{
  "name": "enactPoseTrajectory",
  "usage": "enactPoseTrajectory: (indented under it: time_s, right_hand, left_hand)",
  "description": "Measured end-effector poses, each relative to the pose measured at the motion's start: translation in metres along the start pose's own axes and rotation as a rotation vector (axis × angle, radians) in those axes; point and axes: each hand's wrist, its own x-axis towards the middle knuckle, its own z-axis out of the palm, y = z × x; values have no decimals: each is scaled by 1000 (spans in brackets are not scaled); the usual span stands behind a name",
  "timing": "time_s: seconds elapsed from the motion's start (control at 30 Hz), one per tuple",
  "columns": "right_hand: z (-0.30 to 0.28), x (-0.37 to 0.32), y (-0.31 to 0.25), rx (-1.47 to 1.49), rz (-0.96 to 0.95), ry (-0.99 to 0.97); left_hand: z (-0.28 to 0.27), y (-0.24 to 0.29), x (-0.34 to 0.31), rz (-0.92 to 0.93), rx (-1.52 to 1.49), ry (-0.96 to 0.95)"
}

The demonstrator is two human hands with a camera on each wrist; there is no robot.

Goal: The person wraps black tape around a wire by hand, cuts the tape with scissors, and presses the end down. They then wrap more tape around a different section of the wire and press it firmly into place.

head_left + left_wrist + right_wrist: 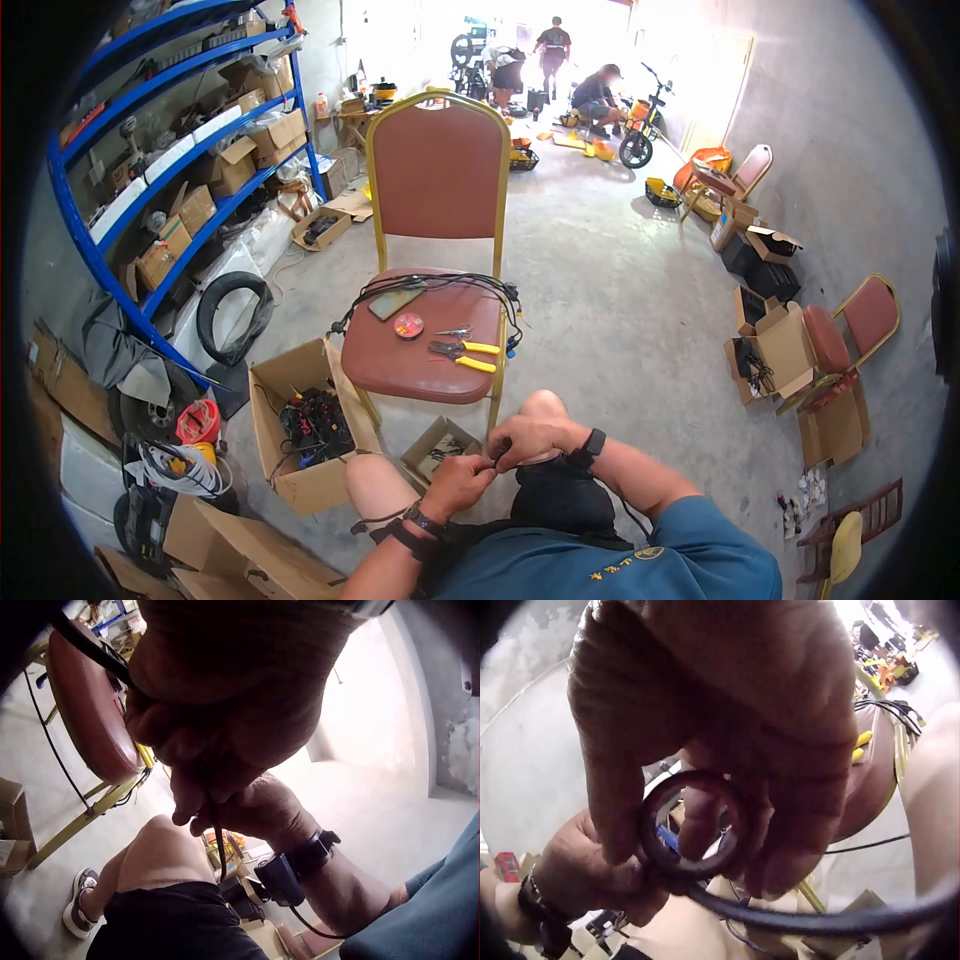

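Both hands meet over the lap of the seated person. My right hand (537, 441) holds a dark ring (647, 832) like a thin roll of tape, fingers around it. Beside it my left hand (460, 484) pinches a black cable (817, 922), which runs out past the ring in the right wrist view. Below the fingers in the left wrist view hangs a length of black cable (221, 847). On the chair seat ahead lie yellow-handled pliers (470, 356), a small metal tool (455, 331), a red round item (408, 325), a phone (396, 302) and a bundle of black cables (440, 280).
The red padded chair (400, 380) stands just ahead. A cardboard box of wiring (270, 440) and a smaller box (415, 455) are on the floor by the knees. Blue shelving (170, 290) lines the left wall; chairs and cartons (785, 345) stand right. People (553, 45) are far back.
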Motion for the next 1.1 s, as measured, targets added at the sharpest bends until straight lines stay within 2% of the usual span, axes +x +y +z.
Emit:
enactPoseTrajectory:
  time_s: [0.03, 0.13, 0.23, 0.43, 0.53, 0.63, 0.73, 0.87, 0.93, 0.97, 1.03, 1.1]
  right_hand:
    - [-2, 2, -4, -18, 22, -57]
    - [3, 10, -15, -195, 21, -19]
    - [2, 20, -25, -393, 59, -129]
    - [4, 29, -20, -557, -63, -25]
    - [-1, 23, -35, -600, -205, 67]
    - [0, 27, -35, -687, -243, 95]
    - [-11, 7, -79, -640, -235, 144]
    - [-2, 1, -78, -943, -245, 261]
    - [2, 0, -74, -949, -243, 238]
    - [6, -1, -72, -947, -223, 230]
    - [17, 0, -60, -802, -335, 272]
    - [26, -5, -49, -712, -387, 355]
  left_hand:
    - [1, -1, 0, 13, 8, 6]
    - [0, 2, 1, 4, 31, 10]
    - [0, -1, 1, -49, 65, -1]
    - [-4, -1, 3, -203, -116, 33]
    - [-10, 8, 4, -256, -211, 27]
    - [-10, -1, 6, -279, -391, 23]
    - [-8, -12, 9, -297, -391, 23]
    - [-16, -3, 10, -138, -251, 93]
    - [-9, -20, 11, 4, -121, 135]
    - [-5, -24, 10, -1, -146, 163]
    - [-9, -16, 10, -53, -195, 145]
    - [-7, -21, 12, 25, -209, 192]
